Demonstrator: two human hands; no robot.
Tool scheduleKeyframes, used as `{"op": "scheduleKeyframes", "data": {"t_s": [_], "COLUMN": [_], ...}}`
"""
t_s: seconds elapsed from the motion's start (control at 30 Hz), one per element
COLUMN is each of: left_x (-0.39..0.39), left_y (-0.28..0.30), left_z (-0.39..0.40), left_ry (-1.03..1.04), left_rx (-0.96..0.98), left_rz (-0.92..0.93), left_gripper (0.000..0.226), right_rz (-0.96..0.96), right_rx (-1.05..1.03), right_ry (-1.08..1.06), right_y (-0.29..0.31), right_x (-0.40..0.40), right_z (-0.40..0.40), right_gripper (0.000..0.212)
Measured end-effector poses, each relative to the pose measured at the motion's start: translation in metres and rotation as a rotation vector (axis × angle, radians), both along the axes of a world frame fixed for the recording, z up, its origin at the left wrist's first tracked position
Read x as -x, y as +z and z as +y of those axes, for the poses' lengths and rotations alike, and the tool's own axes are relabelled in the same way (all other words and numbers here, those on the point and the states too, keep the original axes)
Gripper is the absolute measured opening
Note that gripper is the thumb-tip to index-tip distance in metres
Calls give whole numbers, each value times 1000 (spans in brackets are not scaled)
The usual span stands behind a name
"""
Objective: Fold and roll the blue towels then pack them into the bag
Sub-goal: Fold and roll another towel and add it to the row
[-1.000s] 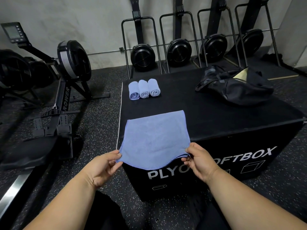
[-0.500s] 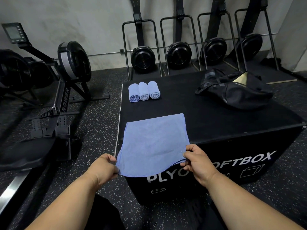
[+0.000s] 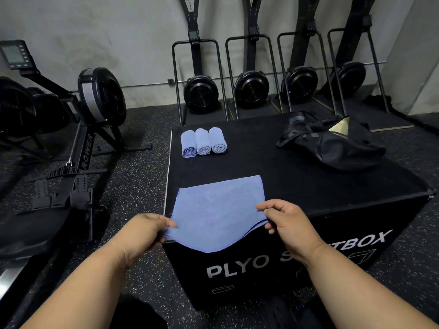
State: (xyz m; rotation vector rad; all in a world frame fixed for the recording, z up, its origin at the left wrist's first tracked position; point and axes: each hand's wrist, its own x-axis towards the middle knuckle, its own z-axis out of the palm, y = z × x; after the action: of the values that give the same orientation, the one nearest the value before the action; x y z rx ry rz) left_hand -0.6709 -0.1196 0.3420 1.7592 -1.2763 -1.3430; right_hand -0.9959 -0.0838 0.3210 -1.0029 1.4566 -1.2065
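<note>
We see the left hand (image 3: 145, 233) and the right hand (image 3: 286, 222) each pinching a near corner of the flat blue towel (image 3: 218, 210), which sags over the near edge of the black plyo box (image 3: 308, 186). Three rolled towels (image 3: 203, 142) lie side by side at its far left corner; the black bag (image 3: 332, 143) sits toward its far right corner.

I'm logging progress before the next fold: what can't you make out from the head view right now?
- Inside of the black bag: its own slumped fabric hides it, so any packed towels cannot be seen.
- Near corners of the flat blue towel: covered by the left hand and right hand pinching them.
- Layer count of that towel: too thin to tell.
- Lettering on the plyo box: the right forearm covers the middle.
</note>
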Motion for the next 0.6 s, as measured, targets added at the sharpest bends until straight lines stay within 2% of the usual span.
{"op": "scheduleKeyframes", "data": {"t_s": [0.17,0.37,0.47,0.6], "left_x": [21,58,66,64], "left_y": [29,84,143,208], "left_z": [-57,-176,-216,-225], "left_ry": [64,62,134,188], "left_rx": [195,347,515,699], "left_rz": [126,128,273,549], "left_gripper": [16,15,21,20], "right_rz": [-73,-34,-37,-30], "right_rx": [46,156,280,458], "right_ry": [-29,-27,-82,-148], "right_y": [31,106,160,211], "right_x": [-2,-10,-3,9], "right_z": [-51,-174,-223,-248], "right_gripper": [26,29,36,35]}}
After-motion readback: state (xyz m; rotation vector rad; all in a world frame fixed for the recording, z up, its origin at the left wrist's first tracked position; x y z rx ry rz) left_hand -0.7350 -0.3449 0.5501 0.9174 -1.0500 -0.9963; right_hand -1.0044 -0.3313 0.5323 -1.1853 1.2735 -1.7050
